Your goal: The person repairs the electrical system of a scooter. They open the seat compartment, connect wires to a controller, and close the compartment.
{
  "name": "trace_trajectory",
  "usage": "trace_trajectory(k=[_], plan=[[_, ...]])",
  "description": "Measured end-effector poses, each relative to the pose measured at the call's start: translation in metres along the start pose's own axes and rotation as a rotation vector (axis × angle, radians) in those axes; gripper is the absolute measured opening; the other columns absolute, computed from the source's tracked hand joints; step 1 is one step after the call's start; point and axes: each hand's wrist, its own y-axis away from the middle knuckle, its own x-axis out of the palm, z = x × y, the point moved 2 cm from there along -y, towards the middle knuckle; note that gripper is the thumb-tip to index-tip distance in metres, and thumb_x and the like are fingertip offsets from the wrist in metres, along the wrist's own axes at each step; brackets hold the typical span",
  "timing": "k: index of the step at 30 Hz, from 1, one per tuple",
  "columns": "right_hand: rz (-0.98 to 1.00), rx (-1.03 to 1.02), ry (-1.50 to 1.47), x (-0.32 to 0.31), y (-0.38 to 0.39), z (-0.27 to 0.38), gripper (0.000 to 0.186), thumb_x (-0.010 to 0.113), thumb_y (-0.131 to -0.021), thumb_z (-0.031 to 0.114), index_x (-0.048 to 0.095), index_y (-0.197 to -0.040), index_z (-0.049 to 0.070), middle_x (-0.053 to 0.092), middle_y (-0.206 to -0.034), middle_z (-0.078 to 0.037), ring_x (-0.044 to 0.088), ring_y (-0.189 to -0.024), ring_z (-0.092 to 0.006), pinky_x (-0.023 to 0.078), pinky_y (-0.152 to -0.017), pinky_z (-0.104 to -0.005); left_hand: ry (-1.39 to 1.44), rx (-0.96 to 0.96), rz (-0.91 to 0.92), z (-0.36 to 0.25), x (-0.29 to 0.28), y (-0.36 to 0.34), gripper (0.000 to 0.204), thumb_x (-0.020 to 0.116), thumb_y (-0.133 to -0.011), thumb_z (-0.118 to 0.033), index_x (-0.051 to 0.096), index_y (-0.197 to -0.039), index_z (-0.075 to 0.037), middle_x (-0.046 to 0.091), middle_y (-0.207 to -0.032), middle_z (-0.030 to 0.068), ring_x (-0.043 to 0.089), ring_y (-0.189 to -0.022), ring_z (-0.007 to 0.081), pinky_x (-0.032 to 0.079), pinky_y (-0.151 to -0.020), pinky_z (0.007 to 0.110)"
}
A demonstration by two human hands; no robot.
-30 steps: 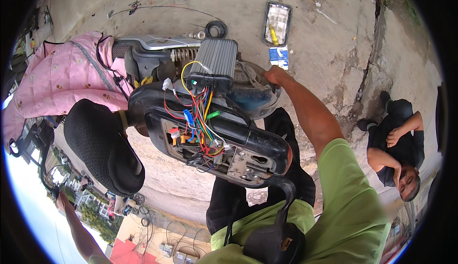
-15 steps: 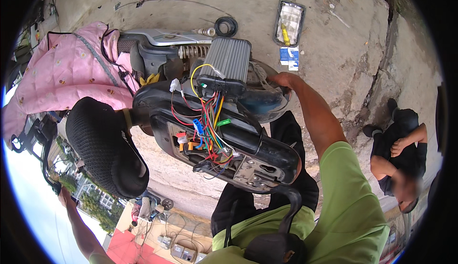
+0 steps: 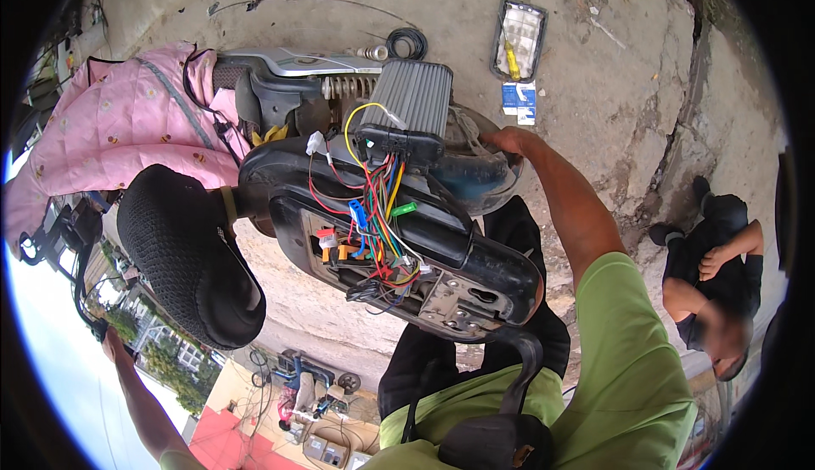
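An electric scooter stands in front of me, its black seat (image 3: 187,258) off to the left and its rear body (image 3: 501,283) close to me. My left hand (image 3: 111,347) is closed at the end of the handlebar (image 3: 81,287), though its fingers show only in part. Over the rear wheel area, my right hand (image 3: 508,140) grips the edge of the rear mudguard (image 3: 475,183), with its fingertips hidden behind it. A finned grey controller (image 3: 412,96) rests on the scooter. Its coloured wires (image 3: 386,215) run down into the open compartment among several connectors.
Pink quilted cover (image 3: 127,130) drapes over the scooter's front. On the ground lie a coil of black cable (image 3: 407,44), a black-rimmed tray (image 3: 519,33) with a yellow tool (image 3: 511,61), and a blue-white box (image 3: 519,101). A person (image 3: 722,275) sits at the right.
Both hands keep their places on the scooter. The view has shifted slightly, and the items by the wall at lower left appear farther right.
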Motion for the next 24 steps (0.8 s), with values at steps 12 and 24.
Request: trace_trajectory(k=[12, 24], plan=[[-0.008, 0.014, -0.013, -0.005, 0.019, 0.011, 0.073, 0.058, -0.091, 0.064, 0.07, -0.129, 0.003, 0.073, -0.121, -0.02, 0.074, -0.088, -0.0317, 0.059, -0.079, -0.0475, -0.002, 0.071, -0.011, -0.004, -0.005, -0.01, 0.021, 0.064, -0.077, -0.026, 0.063, -0.088, -0.008, 0.052, -0.081, 0.003, 0.045, -0.075, 0.0192, 0.039, -0.069, 0.04], [0.125, -0.037, 0.061, -0.004, 0.038, 0.02, 0.079, 0.048, -0.098, 0.06, 0.051, -0.151, 0.002, 0.06, -0.144, -0.026, 0.071, -0.113, -0.0427, 0.061, -0.092, -0.0491, -0.294, 0.049, -0.094, -0.051, -0.001, 0.052, 0.044, 0.064, -0.08, -0.036, 0.074, -0.098, 0.003, 0.069, -0.09, 0.0164, 0.063, -0.08, 0.0296, 0.047, -0.073, 0.048]])
